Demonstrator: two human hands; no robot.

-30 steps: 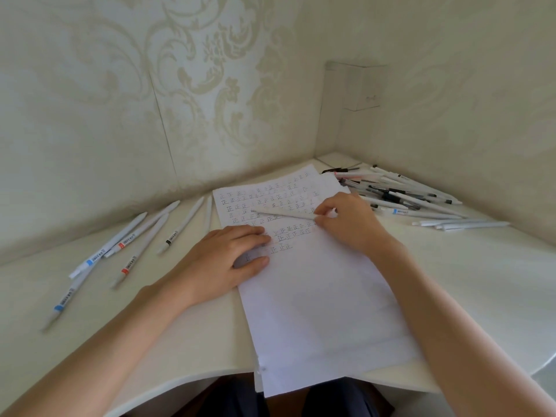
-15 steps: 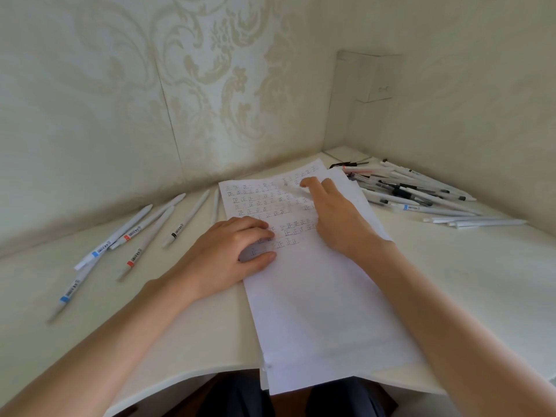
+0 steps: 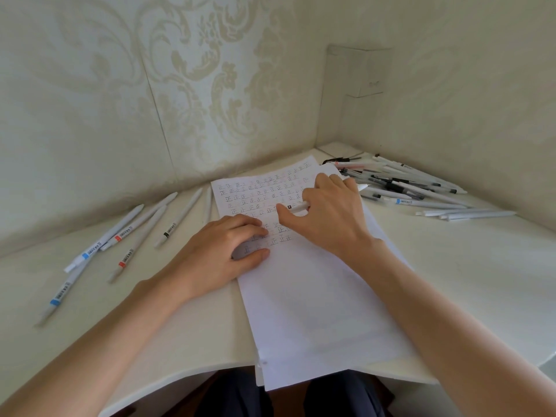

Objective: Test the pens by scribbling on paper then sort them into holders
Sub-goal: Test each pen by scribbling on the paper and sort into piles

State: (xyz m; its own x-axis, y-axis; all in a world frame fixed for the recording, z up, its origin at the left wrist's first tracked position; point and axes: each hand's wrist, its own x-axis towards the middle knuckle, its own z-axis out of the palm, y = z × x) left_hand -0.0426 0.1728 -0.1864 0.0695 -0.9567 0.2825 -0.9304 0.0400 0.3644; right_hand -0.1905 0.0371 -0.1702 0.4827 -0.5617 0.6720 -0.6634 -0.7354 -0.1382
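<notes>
A white sheet of paper (image 3: 316, 296) lies in front of me, its upper half filled with rows of small written marks. My left hand (image 3: 216, 257) rests flat on the paper's left edge, fingers spread, holding nothing. My right hand (image 3: 331, 215) is over the written rows, fingers closed around a white pen (image 3: 296, 207) with a black label. The pen lies nearly flat, its other end sticking out past my knuckles. A pile of white pens (image 3: 415, 185) lies at the back right. No holder is in view.
Several white pens with blue, red and black bands (image 3: 120, 236) lie spread on the white desk (image 3: 466, 281) left of the paper. Wallpapered walls close the corner behind. The paper overhangs the desk's curved front edge above my lap.
My right hand reached up toward the pile half a second ago, then came back down over the written rows with a black-labelled pen. My left hand has stayed put.
</notes>
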